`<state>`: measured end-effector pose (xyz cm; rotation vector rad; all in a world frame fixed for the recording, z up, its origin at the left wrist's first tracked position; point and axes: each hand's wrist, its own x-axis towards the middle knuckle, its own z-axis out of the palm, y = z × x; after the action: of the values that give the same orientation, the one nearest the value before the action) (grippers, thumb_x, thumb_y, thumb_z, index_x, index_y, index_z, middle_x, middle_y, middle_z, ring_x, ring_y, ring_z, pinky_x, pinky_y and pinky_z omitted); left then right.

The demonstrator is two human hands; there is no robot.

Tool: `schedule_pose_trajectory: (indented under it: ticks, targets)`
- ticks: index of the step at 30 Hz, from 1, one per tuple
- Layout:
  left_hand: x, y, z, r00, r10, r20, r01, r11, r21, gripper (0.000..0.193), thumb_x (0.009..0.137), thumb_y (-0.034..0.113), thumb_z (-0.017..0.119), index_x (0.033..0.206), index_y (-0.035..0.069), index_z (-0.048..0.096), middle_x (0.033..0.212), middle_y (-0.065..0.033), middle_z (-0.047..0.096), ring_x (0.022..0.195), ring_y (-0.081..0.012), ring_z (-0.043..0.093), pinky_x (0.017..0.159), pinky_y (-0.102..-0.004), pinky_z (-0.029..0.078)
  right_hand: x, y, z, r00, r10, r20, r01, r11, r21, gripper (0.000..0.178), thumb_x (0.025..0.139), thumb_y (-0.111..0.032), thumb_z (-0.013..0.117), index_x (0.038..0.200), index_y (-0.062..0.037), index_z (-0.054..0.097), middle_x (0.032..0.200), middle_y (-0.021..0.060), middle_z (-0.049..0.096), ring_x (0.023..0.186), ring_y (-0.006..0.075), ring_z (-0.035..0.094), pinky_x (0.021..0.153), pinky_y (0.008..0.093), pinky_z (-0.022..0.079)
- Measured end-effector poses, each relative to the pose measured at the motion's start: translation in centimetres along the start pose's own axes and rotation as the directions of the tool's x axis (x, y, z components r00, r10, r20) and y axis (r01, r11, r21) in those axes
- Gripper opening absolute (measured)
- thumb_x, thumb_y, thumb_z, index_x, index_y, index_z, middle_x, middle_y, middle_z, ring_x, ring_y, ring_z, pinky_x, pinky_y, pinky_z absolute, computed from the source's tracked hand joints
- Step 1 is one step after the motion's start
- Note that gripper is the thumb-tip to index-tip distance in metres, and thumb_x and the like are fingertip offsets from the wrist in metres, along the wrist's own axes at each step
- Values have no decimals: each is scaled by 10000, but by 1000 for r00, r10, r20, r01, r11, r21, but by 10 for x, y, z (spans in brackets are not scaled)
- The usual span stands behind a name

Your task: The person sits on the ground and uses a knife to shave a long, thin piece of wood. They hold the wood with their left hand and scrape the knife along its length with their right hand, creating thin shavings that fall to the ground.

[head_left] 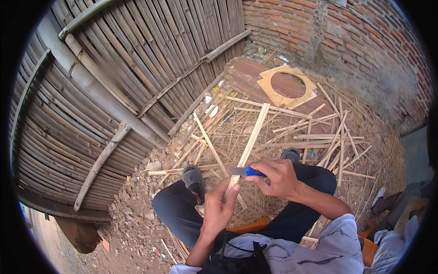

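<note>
A long pale bamboo strip [252,138] slants away from me, its near end gripped between the thumb and fingers of my left hand [217,205]. My right hand [279,177] is closed round the blue handle of a knife [239,171]. The short metal blade lies across the strip, touching it just beyond my left fingers. Part of the handle is hidden inside my right fist. Beneath the strip, another thin bamboo stick [211,145] lies on the ground between my feet.
Several cut bamboo sticks [328,136] lie on straw at the right. Behind them a wooden frame with a round hole [311,87] rests on a brown board [242,75]. A bamboo fence [150,50] stands left, a brick wall [356,36] at the back. Another person's leg [388,210] shows at right.
</note>
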<state>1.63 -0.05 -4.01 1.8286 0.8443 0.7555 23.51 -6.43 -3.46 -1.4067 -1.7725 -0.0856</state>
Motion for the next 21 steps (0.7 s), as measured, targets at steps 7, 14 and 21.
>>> schedule_pose_trajectory:
  ticks: [7, 14, 21]
  targets:
    - [5, 6, 11, 998, 35, -47, -34, 999, 27, 263, 1046, 158, 736, 1258, 3, 749, 656, -105, 603, 562, -152, 509, 553, -356, 424, 0, -2, -7, 998, 56, 31, -56, 998, 1, 257, 944, -259, 829, 1101, -68, 759, 893, 87, 762, 695, 279, 757, 578, 386, 581]
    - [-14, -10, 11, 999, -39, -31, 36, 997, -74, 244, 1051, 151, 733, 1245, 5, 759, 641, -46, 587, 540, -89, 476, 515, -324, 376, 9, 21, -27, 971, 110, -213, -142, 979, -145, 261, 956, -241, 830, 1085, -22, 770, 875, 122, 770, 711, 281, 772, 590, 376, 580]
    - [-37, -5, -26, 978, -180, 108, 185, 982, -36, 255, 1076, 65, 692, 1302, -39, 747, 903, 31, 702, 791, -4, 526, 664, -197, 411, 23, 52, -86, 784, 380, -491, -471, 879, -71, 312, 1030, -270, 781, 1094, 33, 749, 838, 132, 744, 649, 185, 679, 602, 322, 509]
